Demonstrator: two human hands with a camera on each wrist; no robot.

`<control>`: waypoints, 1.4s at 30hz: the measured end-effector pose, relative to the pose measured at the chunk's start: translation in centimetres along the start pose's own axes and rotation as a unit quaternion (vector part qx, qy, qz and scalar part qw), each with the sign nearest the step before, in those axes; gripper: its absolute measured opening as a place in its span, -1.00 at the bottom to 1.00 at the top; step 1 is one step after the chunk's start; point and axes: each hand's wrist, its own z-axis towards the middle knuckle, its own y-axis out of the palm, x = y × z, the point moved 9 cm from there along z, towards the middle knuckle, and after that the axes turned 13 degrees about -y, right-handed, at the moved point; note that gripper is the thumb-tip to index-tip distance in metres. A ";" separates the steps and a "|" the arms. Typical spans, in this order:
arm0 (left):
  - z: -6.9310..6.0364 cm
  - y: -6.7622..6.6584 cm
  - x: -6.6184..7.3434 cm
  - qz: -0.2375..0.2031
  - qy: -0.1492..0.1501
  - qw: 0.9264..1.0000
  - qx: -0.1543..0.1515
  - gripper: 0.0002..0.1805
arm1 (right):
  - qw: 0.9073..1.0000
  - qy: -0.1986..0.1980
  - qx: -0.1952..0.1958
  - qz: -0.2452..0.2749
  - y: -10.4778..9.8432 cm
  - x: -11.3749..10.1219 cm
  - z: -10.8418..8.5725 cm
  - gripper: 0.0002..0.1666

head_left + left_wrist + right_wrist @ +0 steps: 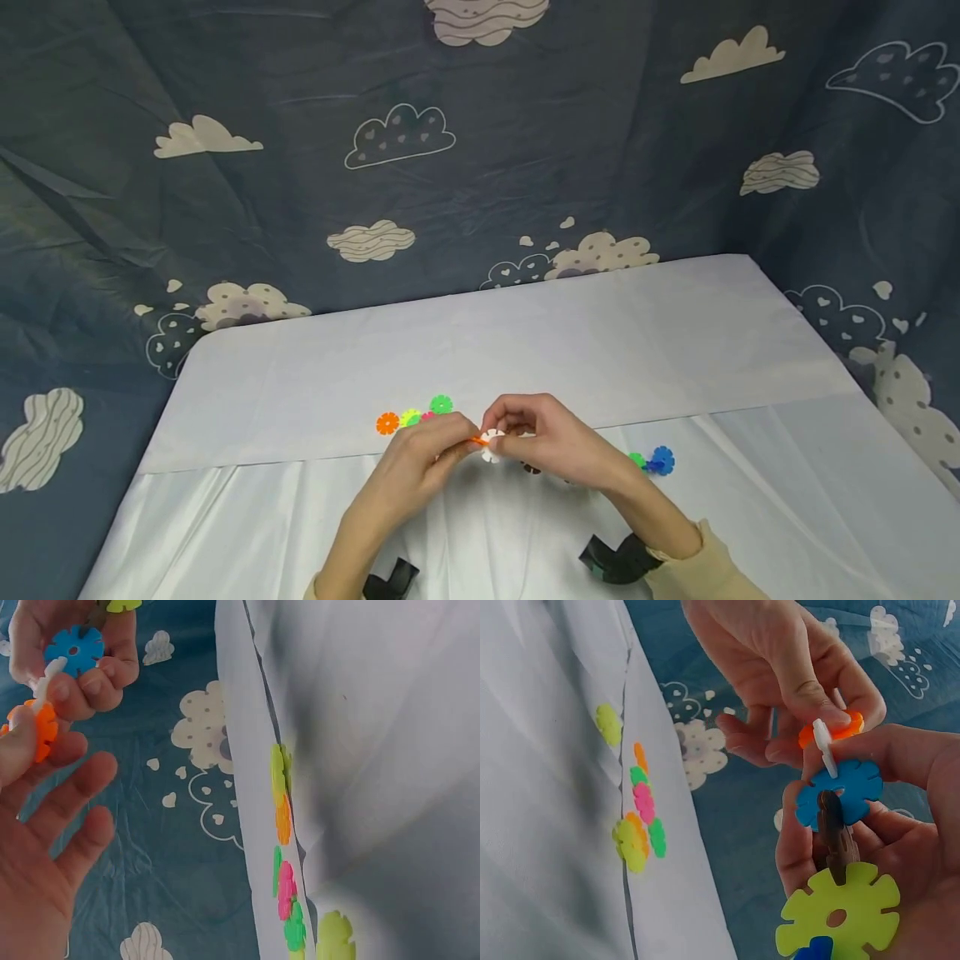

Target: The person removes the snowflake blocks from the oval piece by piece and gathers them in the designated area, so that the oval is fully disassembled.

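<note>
My left hand (423,458) pinches an orange notched disc (847,726) between thumb and forefinger, its other fingers loosely spread. A white notched disc (823,746), seen nearly edge-on, meets the orange one. My right hand (551,433) holds a chain of interlocking flower-shaped discs: behind the white one come a blue disc (864,786), a brown disc (832,825), a yellow-green disc (862,900) and part of a dark blue disc (817,949). The right fingers curl around the blue and white end. Fingers partly hide the joint between orange and white.
Loose discs lie on the white cloth beyond my left hand, among them orange (387,423), yellow (409,417) and green (441,404). Past my right wrist a blue disc (662,460) and a green disc (637,459) show; their link to the chain is hidden.
</note>
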 end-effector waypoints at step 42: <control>-1.7 -1.7 -10.7 0.085 -0.344 0.934 -0.030 -0.87 | 0.998 -0.002 0.009 -0.064 -1.1 0.5 0.2 -0.87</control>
